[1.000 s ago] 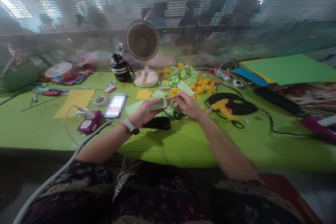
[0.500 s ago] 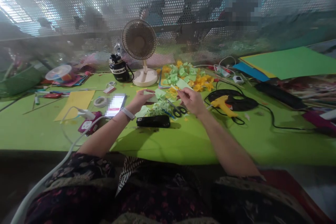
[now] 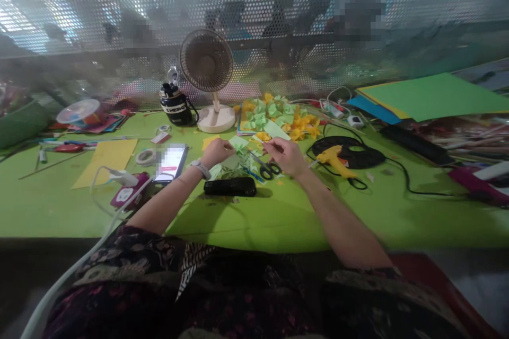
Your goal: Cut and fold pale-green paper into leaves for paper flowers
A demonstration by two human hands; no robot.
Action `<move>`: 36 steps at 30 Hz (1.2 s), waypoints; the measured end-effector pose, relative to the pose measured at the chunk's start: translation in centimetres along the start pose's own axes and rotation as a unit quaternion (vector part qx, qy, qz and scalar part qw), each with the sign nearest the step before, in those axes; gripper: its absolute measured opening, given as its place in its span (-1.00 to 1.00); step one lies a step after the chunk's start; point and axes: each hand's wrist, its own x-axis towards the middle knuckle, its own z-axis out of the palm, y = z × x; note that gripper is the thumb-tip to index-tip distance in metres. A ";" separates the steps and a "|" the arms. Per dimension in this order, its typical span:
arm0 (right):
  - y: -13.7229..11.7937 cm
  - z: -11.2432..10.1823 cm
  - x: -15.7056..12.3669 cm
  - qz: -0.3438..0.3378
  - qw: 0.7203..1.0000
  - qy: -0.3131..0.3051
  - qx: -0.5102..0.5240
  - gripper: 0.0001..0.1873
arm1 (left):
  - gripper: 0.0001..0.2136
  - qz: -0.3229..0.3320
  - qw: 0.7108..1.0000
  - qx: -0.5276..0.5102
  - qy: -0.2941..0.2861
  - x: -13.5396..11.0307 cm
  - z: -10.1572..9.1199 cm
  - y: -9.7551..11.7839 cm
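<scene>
My left hand point(image 3: 216, 151), with a white watch on the wrist, is closed on a pale green paper piece point(image 3: 238, 144) over the green table point(image 3: 258, 212). My right hand point(image 3: 287, 154) is closed in a pinch on a thin strip or stick that I cannot make out, just right of that paper. Scissors point(image 3: 267, 168) with black handles lie under the hands. A black oblong device point(image 3: 229, 186) lies in front of them. Behind the hands is a heap of green and yellow folded paper flowers point(image 3: 278, 114).
A yellow glue gun point(image 3: 334, 159) with a black cable lies to the right. A small fan point(image 3: 209, 79) and a black bottle point(image 3: 174, 106) stand at the back. A phone point(image 3: 170, 160), a tape roll point(image 3: 145, 156) and yellow paper point(image 3: 105, 154) lie left. Coloured sheets point(image 3: 429, 95) are stacked far right.
Both hands have moved away from me toward the flower heap. The large green sheet in my left hand is gone; it now holds a smaller folded green piece. The right hand has closed into a pinch.
</scene>
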 end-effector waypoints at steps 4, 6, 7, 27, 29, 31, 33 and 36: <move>0.3 -0.8 0.3 -0.005 1.000 0.019 0.011 -0.54 | -0.74 0.017 0.998 0.064 0.007 0.5 0.8 0.5; 0.3 -1.6 0.5 -0.004 1.000 0.025 0.013 -0.54 | -0.74 0.009 0.997 0.073 0.006 0.9 1.3 0.7; 0.4 -2.0 0.5 0.005 1.000 0.018 0.006 -0.54 | -0.77 0.007 0.997 0.072 0.008 1.1 1.5 0.7; -0.3 -5.0 0.3 0.137 0.881 -0.323 -0.318 -0.70 | -0.81 0.074 0.996 0.048 0.009 2.2 1.7 2.0; -0.7 -4.9 0.2 0.117 0.900 -0.245 -0.342 -0.73 | -0.80 0.085 0.995 0.055 -0.001 2.3 1.9 2.6; -0.8 -4.8 0.2 0.099 0.914 -0.176 -0.352 -0.75 | -0.79 0.085 0.995 0.059 -0.005 2.4 2.1 3.1; -0.7 -4.6 0.2 0.089 0.927 -0.118 -0.344 -0.75 | -0.80 0.082 0.995 0.055 -0.008 2.6 2.2 3.4; -0.3 -4.3 0.3 0.088 0.923 -0.110 -0.358 -0.77 | -0.81 0.097 0.995 0.036 0.000 3.0 2.2 3.5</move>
